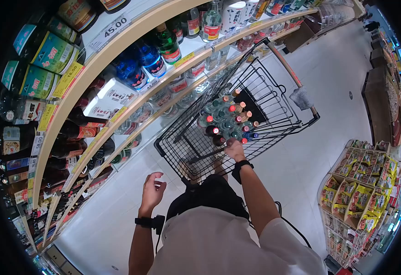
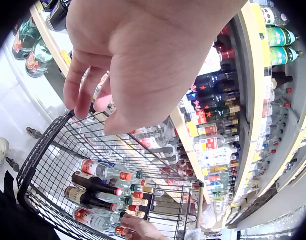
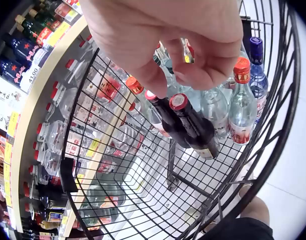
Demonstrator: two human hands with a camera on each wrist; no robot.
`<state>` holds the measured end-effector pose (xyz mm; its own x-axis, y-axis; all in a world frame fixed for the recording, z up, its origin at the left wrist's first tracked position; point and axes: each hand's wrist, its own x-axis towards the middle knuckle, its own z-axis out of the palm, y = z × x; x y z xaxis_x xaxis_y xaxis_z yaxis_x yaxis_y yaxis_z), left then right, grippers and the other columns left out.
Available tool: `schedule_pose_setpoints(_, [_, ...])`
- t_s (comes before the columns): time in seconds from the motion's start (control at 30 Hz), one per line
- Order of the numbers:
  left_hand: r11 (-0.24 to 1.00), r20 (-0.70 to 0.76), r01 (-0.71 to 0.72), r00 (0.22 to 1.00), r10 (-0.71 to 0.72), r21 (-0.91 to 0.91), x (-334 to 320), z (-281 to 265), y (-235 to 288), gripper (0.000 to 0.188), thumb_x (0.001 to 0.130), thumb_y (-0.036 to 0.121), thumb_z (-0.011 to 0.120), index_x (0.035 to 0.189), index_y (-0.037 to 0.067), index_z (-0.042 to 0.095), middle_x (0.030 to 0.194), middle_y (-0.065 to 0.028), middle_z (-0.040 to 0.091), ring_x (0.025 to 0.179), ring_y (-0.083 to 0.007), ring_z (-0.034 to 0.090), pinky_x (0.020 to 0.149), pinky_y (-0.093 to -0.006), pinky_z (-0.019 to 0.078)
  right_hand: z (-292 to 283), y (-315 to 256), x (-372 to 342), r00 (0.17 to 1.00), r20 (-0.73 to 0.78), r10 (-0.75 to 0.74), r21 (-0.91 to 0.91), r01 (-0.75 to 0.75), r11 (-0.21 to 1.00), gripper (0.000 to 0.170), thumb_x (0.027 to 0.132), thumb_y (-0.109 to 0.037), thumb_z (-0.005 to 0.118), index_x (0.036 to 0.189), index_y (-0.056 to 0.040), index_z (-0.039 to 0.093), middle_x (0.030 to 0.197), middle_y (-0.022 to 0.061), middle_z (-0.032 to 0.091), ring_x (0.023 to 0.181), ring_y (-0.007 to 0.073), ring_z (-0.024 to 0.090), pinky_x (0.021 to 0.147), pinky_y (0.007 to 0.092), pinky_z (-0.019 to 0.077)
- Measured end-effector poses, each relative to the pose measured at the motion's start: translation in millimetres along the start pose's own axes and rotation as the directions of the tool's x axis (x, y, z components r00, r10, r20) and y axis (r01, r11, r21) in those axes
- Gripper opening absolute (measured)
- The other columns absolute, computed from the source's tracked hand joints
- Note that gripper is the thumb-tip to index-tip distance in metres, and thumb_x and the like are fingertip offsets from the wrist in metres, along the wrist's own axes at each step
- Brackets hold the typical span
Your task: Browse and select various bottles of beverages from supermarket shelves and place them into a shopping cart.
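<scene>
A black wire shopping cart [image 1: 173, 151] holds a cluster of glass bottles [image 1: 223, 112], most of them clear, with red, orange, gold and green caps. Over the near side of that cluster is my right hand [image 1: 234, 150], its fingers loosely bent close above the caps. Two dark bottles [image 3: 195, 125] and an orange-capped clear bottle [image 3: 240, 107] stand just below it, with a blue bottle [image 3: 258, 75] beside them. Off the cart's near left corner, my left hand [image 1: 153, 191] hangs in the air, fingers loosely curled and holding nothing.
Curved shelves of bottles [image 1: 163, 46] with yellow and white price tags run along the left, close to the cart's side. The cart's handle [image 1: 285, 64] is at its far end. A rack of yellow snack packets [image 1: 358, 197] stands on the right.
</scene>
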<state>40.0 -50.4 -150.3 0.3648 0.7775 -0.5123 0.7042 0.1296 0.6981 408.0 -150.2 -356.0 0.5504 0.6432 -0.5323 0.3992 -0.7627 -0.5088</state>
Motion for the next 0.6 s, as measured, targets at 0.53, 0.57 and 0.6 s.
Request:
schedule_pose_setpoints(0.53, [0.995,0.01,0.095,0.995,-0.096,0.039,-21,20,-16,0.033,0.085,0.008,0.07,0.116,0.003,0.059,0.114,-0.0151,0.062,0.088,-0.0239,0.069,0.07,-0.0326,0.0571,42,-42,43,0.96,0.072,0.27,-0.157,-0.257,0.954,0.042,0.081,-0.032,0.07,0.11,-0.0008,0.066,0.106,0.0242,0.069,0.102,0.0406,0.067,0.09,0.0482,0.0541])
schedule_pose_setpoints(0.57, [0.993,0.015,0.106,0.994,-0.107,0.053,-24,20,-15,0.034,0.085,0.009,0.07,0.117,0.003,0.059,0.114,-0.0151,0.062,0.088,-0.0242,0.069,0.071,-0.0327,0.0571,40,-45,41,0.957,0.041,0.288,-0.144,-0.28,0.949,0.04,0.082,-0.031,0.071,0.106,-0.0002,0.067,0.104,0.0251,0.069,0.101,0.0407,0.067,0.089,0.0479,0.0546])
schedule_pose_setpoints(0.6, [0.994,0.012,0.102,0.995,-0.103,0.047,-25,19,-10,0.033,0.085,0.009,0.07,0.116,0.003,0.059,0.114,-0.0152,0.063,0.088,-0.0246,0.069,0.071,-0.0329,0.0571,37,-47,39,0.973,0.026,0.231,-0.143,-0.225,0.964,0.036,0.081,-0.027,0.071,0.103,0.0014,0.067,0.102,0.0262,0.069,0.099,0.0411,0.068,0.087,0.048,0.0552])
